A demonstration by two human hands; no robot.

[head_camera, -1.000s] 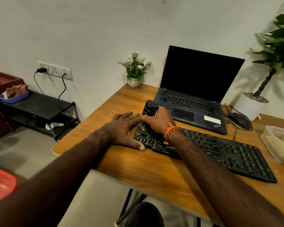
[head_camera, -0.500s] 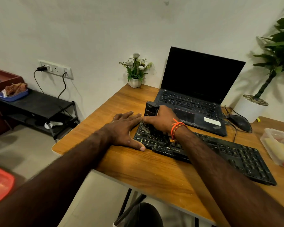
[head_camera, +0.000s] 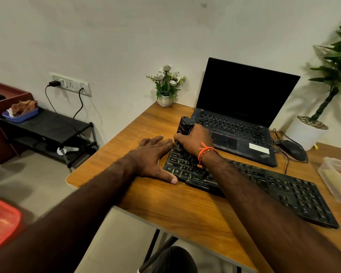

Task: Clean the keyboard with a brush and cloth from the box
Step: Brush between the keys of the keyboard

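On my wooden desk (head_camera: 185,209), the clear box (head_camera: 337,178) at three o'clock holds something yellow. My left hand (head_camera: 154,154) lies spread flat beside the keyboard (head_camera: 283,190); my right hand (head_camera: 195,140) grips the brush (head_camera: 184,126).

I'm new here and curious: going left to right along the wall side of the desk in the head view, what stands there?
Flower pot → laptop → mouse → big potted plant.
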